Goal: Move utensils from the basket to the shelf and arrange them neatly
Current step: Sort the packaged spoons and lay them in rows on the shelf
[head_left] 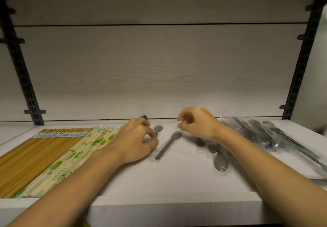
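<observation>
On the shelf: you are at the tidy-up step, lining up spoons; the basket is out of sight.
Shelf [177, 182]: the white board both your hands reach over.
Middle spoon [168, 144]: this grey spoon in a clear wrap is my landmark; it lies tilted, bowl toward the back wall.
Left hand [136, 141]: just left of the middle spoon, fingers curled and pinching a second spoon [157, 129].
Right hand [196, 123]: just right of the middle spoon's bowl, fingertips pinched on what looks like its wrap; I cannot tell for sure.
Chopsticks [44, 156]: far left of the middle spoon, in neat rows.
Spoon pile [256, 132]: right of it, still messy.
Next move: I think you should turn both spoons straight, side by side, gently, since the wrap may slip.
</observation>
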The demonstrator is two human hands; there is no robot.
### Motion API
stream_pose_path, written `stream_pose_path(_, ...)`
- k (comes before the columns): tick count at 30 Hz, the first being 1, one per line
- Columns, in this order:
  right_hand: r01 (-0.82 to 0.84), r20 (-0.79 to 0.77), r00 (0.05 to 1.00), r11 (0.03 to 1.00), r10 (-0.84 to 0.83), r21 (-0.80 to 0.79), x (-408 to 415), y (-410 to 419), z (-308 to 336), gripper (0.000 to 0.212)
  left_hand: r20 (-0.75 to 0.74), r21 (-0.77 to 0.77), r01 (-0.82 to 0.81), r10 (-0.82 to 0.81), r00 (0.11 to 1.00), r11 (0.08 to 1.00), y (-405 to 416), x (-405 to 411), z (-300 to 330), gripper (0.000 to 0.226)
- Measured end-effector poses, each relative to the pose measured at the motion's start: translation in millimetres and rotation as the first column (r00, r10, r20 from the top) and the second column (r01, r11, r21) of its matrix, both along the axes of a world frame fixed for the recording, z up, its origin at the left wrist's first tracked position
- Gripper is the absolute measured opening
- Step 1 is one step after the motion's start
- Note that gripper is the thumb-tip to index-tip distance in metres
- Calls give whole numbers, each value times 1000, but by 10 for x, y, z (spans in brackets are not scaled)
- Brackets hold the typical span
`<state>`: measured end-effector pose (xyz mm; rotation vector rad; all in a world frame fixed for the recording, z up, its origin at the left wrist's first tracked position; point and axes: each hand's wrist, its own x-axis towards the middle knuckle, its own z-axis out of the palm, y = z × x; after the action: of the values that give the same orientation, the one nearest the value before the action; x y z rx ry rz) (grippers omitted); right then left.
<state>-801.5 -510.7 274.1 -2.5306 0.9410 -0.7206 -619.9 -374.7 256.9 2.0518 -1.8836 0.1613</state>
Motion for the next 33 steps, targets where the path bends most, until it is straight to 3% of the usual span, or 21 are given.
stream_pose_path(2,-55,-76,996,998,55,8,24,73,-4,14,-19,27,62,-61,998,998,-16,19,-15,24)
stream_pose_path(5,-81,-209,974,996,89,50,86,122,-77,32,-32,97,67,-64,997,993,-10,8,-21,32)
stream_pose_path(8,-88,-398,915,996,69,-29,151,74,-173,51,4,125,90,-91,996,988,-11,-8,-39,46)
stream_pose_path(11,-99,-241,966,995,90,-25,140,90,-155,53,42,92,102,-107,993,990,-11,2,-32,38)
stream_pose_path(13,-114,-160,982,992,105,-47,136,107,-146,39,12,46,128,-129,992,991,-7,2,-31,34)
stream_pose_path(17,-190,-244,953,982,179,-20,173,166,-199,35,-11,102,207,-207,978,973,-19,-13,-72,34)
stream_pose_path(27,-191,-312,931,981,191,29,231,251,-208,33,-65,91,203,-197,978,975,-5,-39,-80,30)
stream_pose_path(30,-149,-274,952,989,137,-24,229,318,-105,37,-17,82,181,-180,984,980,-28,-1,-94,39)
stream_pose_path(33,-78,-125,990,994,68,-73,4,374,192,35,10,57,165,-166,986,985,-35,28,-72,43)
